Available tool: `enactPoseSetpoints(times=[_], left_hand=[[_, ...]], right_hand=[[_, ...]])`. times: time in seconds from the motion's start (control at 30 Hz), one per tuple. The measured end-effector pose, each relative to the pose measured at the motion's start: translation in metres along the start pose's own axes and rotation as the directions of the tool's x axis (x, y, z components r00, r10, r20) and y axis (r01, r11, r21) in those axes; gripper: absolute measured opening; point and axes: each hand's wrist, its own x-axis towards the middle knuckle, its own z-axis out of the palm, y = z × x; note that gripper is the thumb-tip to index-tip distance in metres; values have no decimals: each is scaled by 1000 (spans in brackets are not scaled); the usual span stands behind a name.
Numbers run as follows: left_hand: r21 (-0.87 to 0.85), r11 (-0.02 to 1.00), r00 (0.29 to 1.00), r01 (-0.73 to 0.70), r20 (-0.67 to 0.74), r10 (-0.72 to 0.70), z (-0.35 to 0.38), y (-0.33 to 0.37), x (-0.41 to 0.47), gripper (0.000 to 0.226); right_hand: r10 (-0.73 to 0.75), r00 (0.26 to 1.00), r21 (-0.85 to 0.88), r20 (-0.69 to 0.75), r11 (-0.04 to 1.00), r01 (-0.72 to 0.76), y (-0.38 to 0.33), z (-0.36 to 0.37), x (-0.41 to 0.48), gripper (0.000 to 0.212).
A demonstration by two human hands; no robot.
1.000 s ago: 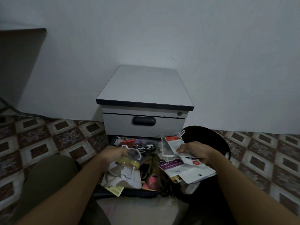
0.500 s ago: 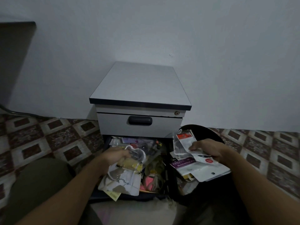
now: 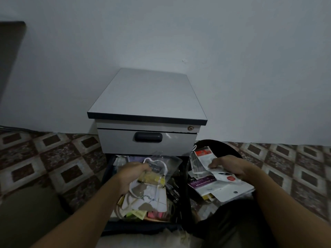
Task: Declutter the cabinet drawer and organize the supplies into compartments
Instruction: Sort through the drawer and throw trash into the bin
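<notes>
A grey cabinet (image 3: pixel 146 97) stands against the wall, its lower drawer (image 3: pixel 109 178) pulled out and full of mixed supplies. My left hand (image 3: pixel 132 174) grips a bundle of clear plastic bags and paper cards (image 3: pixel 152 187) above the drawer. My right hand (image 3: pixel 227 167) holds a stack of flat white packets (image 3: pixel 215 183) to the right of the drawer; one has a red top, another a purple label. Pink and yellow sticky notes (image 3: pixel 154 214) and a stapler box (image 3: pixel 176 193) lie in the drawer.
A round black bin (image 3: pixel 225 149) sits right of the cabinet, behind the packets. The upper drawer (image 3: pixel 146 142) with a black handle is closed. Patterned tiles (image 3: pixel 53 158) cover the floor on both sides. My knees are at the lower left and lower right.
My left hand has lifted its bundle of bags higher over the drawer. My right hand has carried the packets further right, off the drawer toward the bin.
</notes>
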Motion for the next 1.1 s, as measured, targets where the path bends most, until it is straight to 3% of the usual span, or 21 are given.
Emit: enactPoseSetpoints(times=[0.07, 0.13, 0.2, 0.33, 0.47, 0.63, 0.77, 0.87, 0.93, 1.1], left_hand=[[-11, 1000, 999, 22, 24, -21, 11, 3, 6, 21], [0, 999, 998, 34, 53, -34, 22, 6, 13, 36], [10, 999, 996, 34, 77, -35, 33, 9, 20, 42], [25, 1000, 993, 16, 115, -19, 60, 15, 35, 32], [55, 998, 991, 41, 126, -48, 84, 21, 53, 54], [60, 996, 985, 64, 154, -73, 109, 23, 71, 31], [62, 997, 985, 47, 161, -56, 125, 24, 88, 29], [84, 996, 988, 35, 150, -47, 134, 24, 98, 31], [95, 995, 990, 28, 132, -40, 138, 22, 103, 25], [84, 996, 995, 17, 98, -25, 150, 23, 108, 30]], right_hand=[[10, 1000, -31, -23, 999, -11, 5, -11, 6, 20], [39, 999, -28, -37, 999, -40, 13, -24, 10, 9], [77, 995, -7, -58, 997, -78, 22, -39, 14, 16], [130, 986, 53, -109, 991, -124, 34, -64, 26, 14], [176, 973, 87, -151, 983, -164, 41, -77, 52, 8], [212, 954, -29, -210, 975, -222, 47, -80, 93, 18], [237, 952, -64, -196, 965, -253, 55, -80, 121, 32], [248, 946, 60, -208, 969, -240, 61, -81, 133, 14], [270, 942, 163, -200, 957, -240, 69, -83, 139, 38], [282, 915, 196, -289, 953, -231, 76, -90, 138, 24]])
